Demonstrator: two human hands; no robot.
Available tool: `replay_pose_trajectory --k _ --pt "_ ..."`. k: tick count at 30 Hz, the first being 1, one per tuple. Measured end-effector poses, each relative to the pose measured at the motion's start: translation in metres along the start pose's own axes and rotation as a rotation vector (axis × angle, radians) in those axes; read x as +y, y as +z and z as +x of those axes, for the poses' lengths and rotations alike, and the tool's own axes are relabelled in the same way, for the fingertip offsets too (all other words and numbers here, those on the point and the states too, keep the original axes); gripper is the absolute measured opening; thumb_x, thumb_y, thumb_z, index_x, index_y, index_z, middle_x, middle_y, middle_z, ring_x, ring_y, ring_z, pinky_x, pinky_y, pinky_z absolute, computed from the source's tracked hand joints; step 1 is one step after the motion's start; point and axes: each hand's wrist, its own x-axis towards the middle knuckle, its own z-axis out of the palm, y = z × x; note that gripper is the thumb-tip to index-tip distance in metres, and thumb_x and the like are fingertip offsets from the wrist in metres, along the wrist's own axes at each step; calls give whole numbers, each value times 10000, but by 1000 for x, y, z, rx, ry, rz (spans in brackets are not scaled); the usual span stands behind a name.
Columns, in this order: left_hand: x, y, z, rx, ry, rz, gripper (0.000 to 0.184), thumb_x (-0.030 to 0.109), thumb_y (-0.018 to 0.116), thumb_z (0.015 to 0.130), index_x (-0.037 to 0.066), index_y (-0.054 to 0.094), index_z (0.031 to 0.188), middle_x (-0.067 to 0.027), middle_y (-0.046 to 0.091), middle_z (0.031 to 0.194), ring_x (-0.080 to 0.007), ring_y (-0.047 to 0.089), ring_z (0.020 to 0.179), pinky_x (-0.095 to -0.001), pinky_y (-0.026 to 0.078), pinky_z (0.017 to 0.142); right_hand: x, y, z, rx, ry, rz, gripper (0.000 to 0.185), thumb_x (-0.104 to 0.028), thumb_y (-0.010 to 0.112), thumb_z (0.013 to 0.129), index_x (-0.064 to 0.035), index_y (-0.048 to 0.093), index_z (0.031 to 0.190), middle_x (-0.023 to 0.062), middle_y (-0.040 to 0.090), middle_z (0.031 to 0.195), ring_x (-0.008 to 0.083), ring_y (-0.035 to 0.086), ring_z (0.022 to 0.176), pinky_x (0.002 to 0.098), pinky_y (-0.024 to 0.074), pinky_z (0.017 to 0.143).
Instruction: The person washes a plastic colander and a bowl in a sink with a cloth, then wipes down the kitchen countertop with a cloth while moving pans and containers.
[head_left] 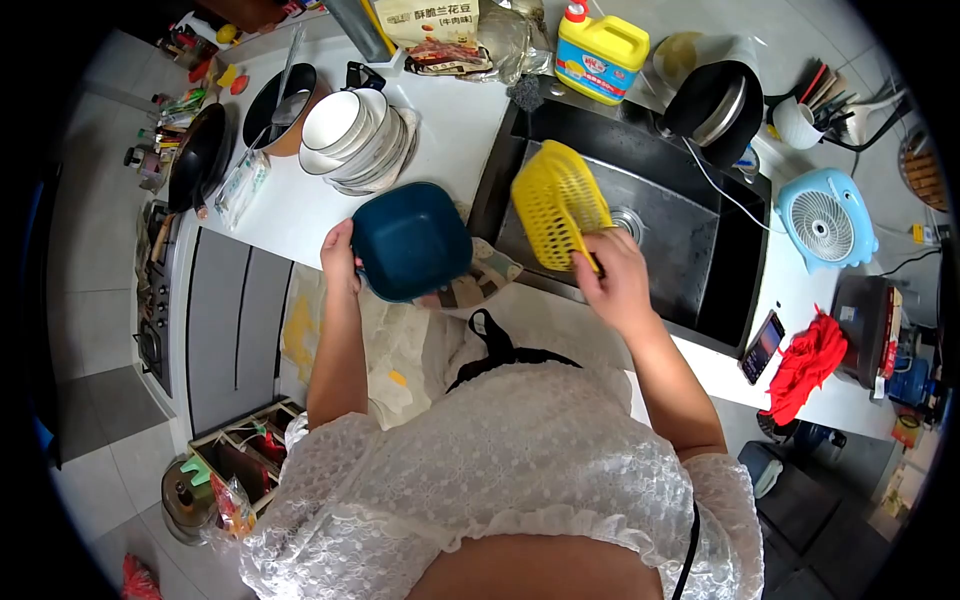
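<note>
Yellow basket (555,215) tilted over the left part of the sink (690,240), pinched at its rim by my right hand (617,280).
Its long axis runs away from me towards the sink's far edge; it lies ahead and left of that hand, the nearer one. Left of the sink, my left hand (341,258) clasps a dark blue basin (415,243) by its side; stacked bowls (345,130) sit on the counter (455,125) farther left.

Left hand (341,256): fingertips partly hidden by blue basin (412,241). Cloth (488,275) partly covered too. Phone screen (763,348) too small to read. Snack bag (428,30) cut off by top edge.
</note>
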Motion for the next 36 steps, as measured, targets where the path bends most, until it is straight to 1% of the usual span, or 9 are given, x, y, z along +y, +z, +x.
replay_pose_trajectory --k 3,5,9,15,20,28,31,33,36 --pt "-49 -27 33 87 91 231 277 322 633 871 82 660 1005 20 585 745 -53 430 494 -210 344 409 17 -6 -24 29 100 -133 158 -85 678 725 -31 592 845 99 621 839 303 568 794 381 459 706" --pt "-65 -36 42 134 619 685 335 349 593 893 71 656 1069 8 587 743 -71 454 531 -237 366 461 24 -12 -40 43 95 -193 160 -86 684 719 -34 594 840 98 623 842 299 570 797 375 461 713" --pt "-31 -29 28 -13 -118 267 253 265 550 901 108 634 1080 23 536 678 -88 428 514 -233 343 457 31 -20 -66 85 140 -248 164 -77 689 709 -36 601 842 94 627 842 294 573 797 368 466 711" --pt "-34 -42 30 -63 -287 54 125 245 581 890 139 617 945 50 498 608 -63 437 492 -212 309 424 32 -28 -87 135 192 -289 170 -107 698 724 -39 608 850 83 630 847 285 574 806 367 470 715" --pt "-38 -44 10 -153 -422 -210 227 295 431 952 172 564 815 65 541 605 -76 497 549 -236 397 514 32 -32 -105 130 275 -262 158 -119 689 734 -56 615 859 71 626 834 272 569 799 363 470 716" --pt "-60 -50 11 -138 -414 -205 237 256 468 936 81 592 1037 -21 632 855 -153 600 798 -304 505 742 32 -37 -108 161 271 -238 154 -113 688 736 -55 618 861 72 625 826 270 569 785 360 470 708" --pt "-51 -43 9 140 -223 -213 261 204 484 930 32 557 1111 -81 602 1047 -198 589 931 -328 492 803 31 -40 -103 158 253 -244 158 -111 690 733 -56 618 863 67 627 838 267 568 793 358 470 709" --pt "-30 -28 -4 439 588 147 256 153 501 917 -7 539 1113 -118 566 1112 -214 571 976 -327 479 828 32 -40 -102 167 243 -268 160 -113 691 733 -57 618 864 63 628 847 264 568 796 358 470 709" --pt "31 36 -65 146 709 84 305 143 514 914 -13 494 1175 -141 523 1186 -220 535 1049 -345 462 886 32 -37 -96 166 221 -294 166 -119 694 728 -61 619 865 54 629 860 257 567 806 353 470 712"
